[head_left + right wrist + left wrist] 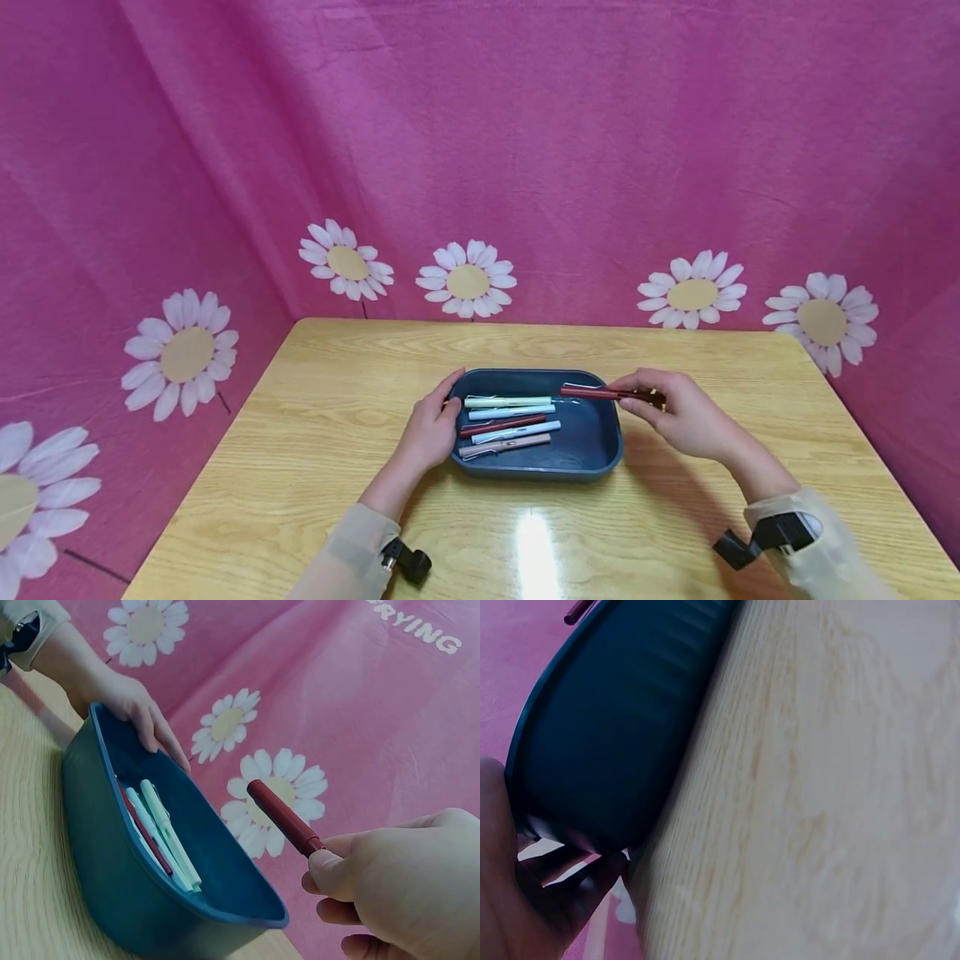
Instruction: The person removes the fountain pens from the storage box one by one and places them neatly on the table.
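A dark blue-grey plastic bin (588,437) stands on the table, several capped pens lying side by side in its left part. These are a pale yellow-green pen (517,402), two light blue pens (525,432), a dark red pen (504,426) and a pinkish-beige pen (513,444). At the bin's left end my left hand (427,431) grips the wall, thumb at the rim and fingers outside. My right hand (692,418) pinches another dark red pen (281,814) by one end, between thumb and fingers. That pen's free end reaches over the bin's right back corner, above its floor.
The wooden table (330,450) runs on around the bin, with its back edge beyond it. A pink cloth (555,167) printed with daisies hangs behind and at both sides. Small dark cameras (783,533) are strapped to both wrists.
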`<state>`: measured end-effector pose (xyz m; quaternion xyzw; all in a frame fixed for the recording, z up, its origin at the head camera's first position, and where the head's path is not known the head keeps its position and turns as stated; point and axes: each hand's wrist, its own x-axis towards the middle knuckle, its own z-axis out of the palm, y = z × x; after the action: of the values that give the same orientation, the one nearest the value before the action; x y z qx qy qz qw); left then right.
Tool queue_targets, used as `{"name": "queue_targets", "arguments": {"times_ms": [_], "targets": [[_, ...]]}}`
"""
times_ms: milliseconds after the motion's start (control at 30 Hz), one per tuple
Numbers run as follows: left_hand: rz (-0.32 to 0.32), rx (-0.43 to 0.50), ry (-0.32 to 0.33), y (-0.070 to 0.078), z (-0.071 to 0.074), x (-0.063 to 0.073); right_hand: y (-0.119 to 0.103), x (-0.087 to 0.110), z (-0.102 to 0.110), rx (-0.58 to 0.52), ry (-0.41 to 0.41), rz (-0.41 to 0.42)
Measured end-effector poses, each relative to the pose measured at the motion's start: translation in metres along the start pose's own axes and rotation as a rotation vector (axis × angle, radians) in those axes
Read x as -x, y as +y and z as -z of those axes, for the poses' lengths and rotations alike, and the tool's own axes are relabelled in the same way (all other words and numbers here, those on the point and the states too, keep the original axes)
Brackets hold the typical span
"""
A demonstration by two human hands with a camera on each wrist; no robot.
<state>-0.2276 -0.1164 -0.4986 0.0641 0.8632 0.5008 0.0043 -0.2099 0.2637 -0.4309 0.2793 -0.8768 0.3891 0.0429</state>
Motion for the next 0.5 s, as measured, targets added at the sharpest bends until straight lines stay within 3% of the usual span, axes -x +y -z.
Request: {"name": "queue_targets", "arguments": {"times_ms": [500], "targets": [[-0.004, 0.006, -0.004, 0.003, 0.001, 0.002, 0.017, 0.026, 0.016, 0.044, 0.045, -0.031]]}}
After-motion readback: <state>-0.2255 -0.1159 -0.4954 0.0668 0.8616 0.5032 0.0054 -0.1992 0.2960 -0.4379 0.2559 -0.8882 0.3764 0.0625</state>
